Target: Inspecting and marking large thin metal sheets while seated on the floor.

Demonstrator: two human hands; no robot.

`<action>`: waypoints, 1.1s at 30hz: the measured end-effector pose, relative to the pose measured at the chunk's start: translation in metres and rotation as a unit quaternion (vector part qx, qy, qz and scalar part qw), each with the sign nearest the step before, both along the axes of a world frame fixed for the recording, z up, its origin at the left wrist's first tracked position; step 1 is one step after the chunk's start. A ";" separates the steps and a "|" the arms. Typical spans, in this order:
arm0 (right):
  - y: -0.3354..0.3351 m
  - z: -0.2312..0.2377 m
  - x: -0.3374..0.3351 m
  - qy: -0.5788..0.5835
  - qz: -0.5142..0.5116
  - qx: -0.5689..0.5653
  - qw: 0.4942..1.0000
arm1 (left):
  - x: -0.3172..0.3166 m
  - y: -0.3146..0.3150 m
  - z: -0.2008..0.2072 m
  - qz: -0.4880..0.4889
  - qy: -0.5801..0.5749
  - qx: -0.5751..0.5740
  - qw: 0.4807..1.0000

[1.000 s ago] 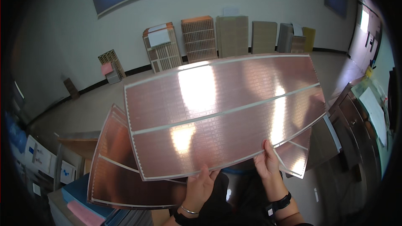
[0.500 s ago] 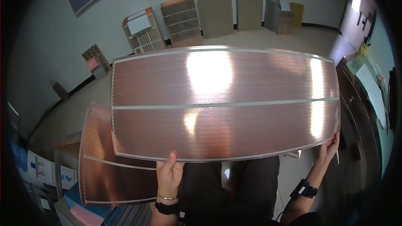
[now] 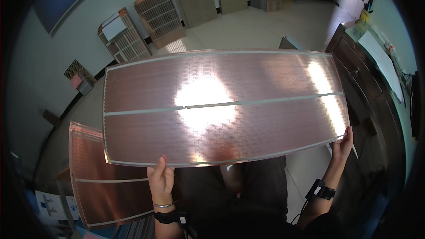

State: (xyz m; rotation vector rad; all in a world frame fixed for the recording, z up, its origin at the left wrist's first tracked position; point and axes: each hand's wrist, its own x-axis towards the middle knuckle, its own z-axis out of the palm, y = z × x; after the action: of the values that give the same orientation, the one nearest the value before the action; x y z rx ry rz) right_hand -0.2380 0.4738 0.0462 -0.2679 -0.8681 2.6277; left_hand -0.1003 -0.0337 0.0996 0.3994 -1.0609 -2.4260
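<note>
The copper-coloured panel (image 3: 248,117) was held over the legs (image 3: 265,186), its near edge grasped by the left hand (image 3: 161,178) and right hand (image 3: 342,146). A holding step was apparently underway; level 2-handed support was judged necessary next.

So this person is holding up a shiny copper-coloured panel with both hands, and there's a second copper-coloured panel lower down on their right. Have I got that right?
Not quite: the second copper-coloured panel is lower down on the person's left, as the head view shows. The left hand and right hand do both hold the shiny copper-coloured panel.
</note>
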 end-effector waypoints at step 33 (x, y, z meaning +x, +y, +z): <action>-0.024 0.009 0.011 -0.074 0.130 0.287 0.946 | 0.022 -0.056 -0.015 0.017 0.067 -0.023 0.997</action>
State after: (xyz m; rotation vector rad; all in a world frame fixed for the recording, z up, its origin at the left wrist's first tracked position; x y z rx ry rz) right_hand -0.2268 0.4499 0.0554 -0.2025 -1.7714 2.4548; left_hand -0.0782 -0.0893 0.0847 0.2341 -1.0400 -2.3575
